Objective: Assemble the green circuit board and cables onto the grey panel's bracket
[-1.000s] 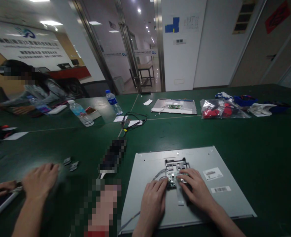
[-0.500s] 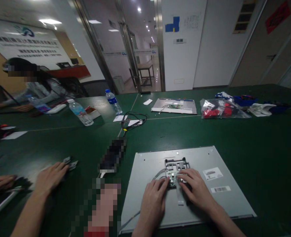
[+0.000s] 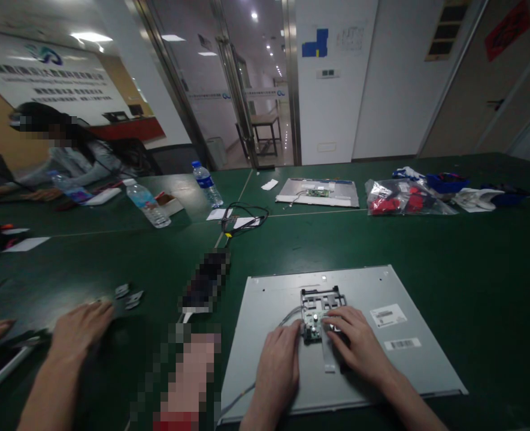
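Note:
A flat grey metal display panel [image 3: 359,389] lies back side up on the green table in front of me. At its middle, a small green circuit board [image 3: 314,322] sits at the black slotted frame [image 3: 321,293]. My left hand [image 3: 277,362] grips the board's left edge, fingers close together. From the right, my right hand [image 3: 359,341] holds the board with bent fingers, hiding its right side. A flat ribbon cable [image 3: 329,359] runs down from the board between my hands. Grey wires [image 3: 289,316] lead off to the left.
At left, a co-worker's hands [image 3: 82,326] are near small metal pieces [image 3: 133,298]. Beyond are a blurred phone-like object [image 3: 205,281], black cables [image 3: 251,216], bottles [image 3: 147,203], a second panel [image 3: 291,193] and a plastic bag with red items [image 3: 403,200]. Another person sits far left.
My left thumb and fingers have shifted slightly at the board's left edge, uncovering more of it. My right hand stays put. The co-worker's hand has drawn left, away from the metal pieces.

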Action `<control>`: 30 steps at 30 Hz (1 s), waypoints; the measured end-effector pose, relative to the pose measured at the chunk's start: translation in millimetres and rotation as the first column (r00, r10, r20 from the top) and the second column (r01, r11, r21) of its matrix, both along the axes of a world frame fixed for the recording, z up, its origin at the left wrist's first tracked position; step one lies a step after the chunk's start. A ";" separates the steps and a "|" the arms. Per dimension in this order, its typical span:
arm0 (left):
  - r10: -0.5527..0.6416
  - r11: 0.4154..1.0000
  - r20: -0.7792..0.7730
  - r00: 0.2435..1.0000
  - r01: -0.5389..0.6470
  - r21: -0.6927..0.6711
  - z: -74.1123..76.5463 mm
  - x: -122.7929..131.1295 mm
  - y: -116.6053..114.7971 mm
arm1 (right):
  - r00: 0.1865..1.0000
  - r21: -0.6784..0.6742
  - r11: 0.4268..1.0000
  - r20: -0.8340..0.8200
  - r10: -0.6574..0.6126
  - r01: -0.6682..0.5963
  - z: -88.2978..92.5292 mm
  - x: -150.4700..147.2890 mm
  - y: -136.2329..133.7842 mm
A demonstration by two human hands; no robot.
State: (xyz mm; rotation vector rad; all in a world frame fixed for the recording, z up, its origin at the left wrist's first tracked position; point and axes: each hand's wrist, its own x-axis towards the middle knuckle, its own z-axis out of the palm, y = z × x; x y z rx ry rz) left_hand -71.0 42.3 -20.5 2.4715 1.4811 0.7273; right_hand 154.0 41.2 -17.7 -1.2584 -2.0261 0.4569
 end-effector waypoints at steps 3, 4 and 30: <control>-0.038 0.998 -0.031 0.999 0.037 -0.041 4.0 -0.2 -0.4 | 1.000 0.009 1.000 0.004 -0.002 0.002 -1.3 -0.3 0.3; -0.050 0.998 -0.044 0.998 0.048 -0.049 5.1 -0.3 -0.6 | 1.000 0.014 1.000 0.004 -0.003 0.003 -1.7 -0.3 0.5; -0.056 0.996 -0.064 0.996 0.052 -0.073 4.9 -1.5 1.4 | 0.999 -0.031 0.999 -0.023 0.027 -0.027 0.7 -0.1 1.0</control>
